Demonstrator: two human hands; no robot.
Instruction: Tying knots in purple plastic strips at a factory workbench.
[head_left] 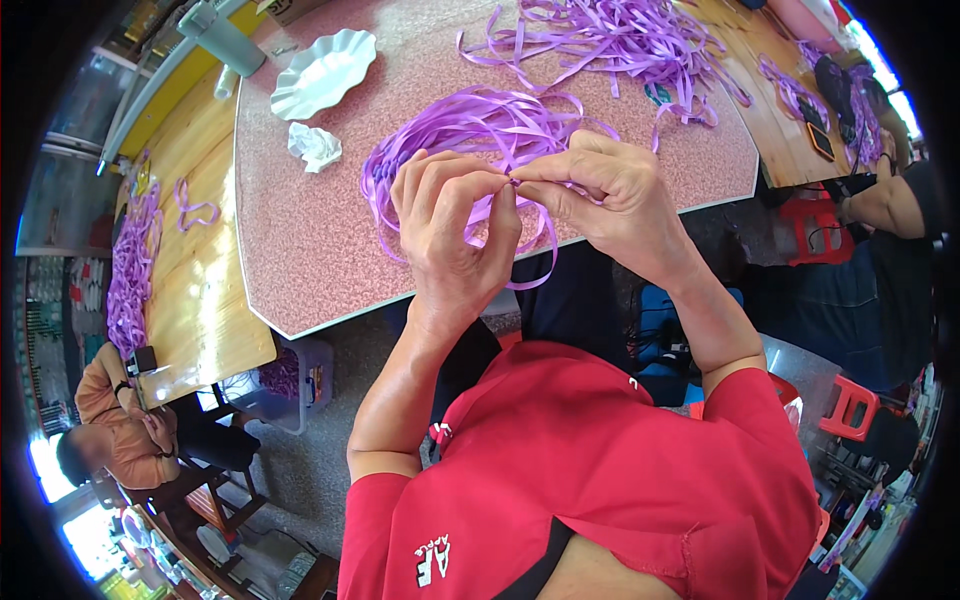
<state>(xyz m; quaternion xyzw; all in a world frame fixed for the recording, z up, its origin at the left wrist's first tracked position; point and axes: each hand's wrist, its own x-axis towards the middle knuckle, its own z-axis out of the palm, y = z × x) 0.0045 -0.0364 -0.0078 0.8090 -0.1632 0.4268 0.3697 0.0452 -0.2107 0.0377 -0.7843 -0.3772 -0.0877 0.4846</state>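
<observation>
Both my hands meet over the near edge of the pink speckled table. Thumb and forefinger of my left hand (455,220) pinch a purple ribbon (548,245), and my right hand (605,190) pinches it from the other side. The fingertips nearly touch, so the small bit between them is mostly hidden. Below the hands a loop of this ribbon hangs past the table edge. Just behind my hands lies a coiled bundle of purple ribbons (470,115), with darker purple bits at its left side.
A larger tangled heap of purple ribbons (630,40) covers the far right of the table (300,235). A white scalloped dish (325,75), crumpled tissue (315,147) and grey-green bottle (222,38) stand at the far left. One person (130,425) sits left, another (890,210) right.
</observation>
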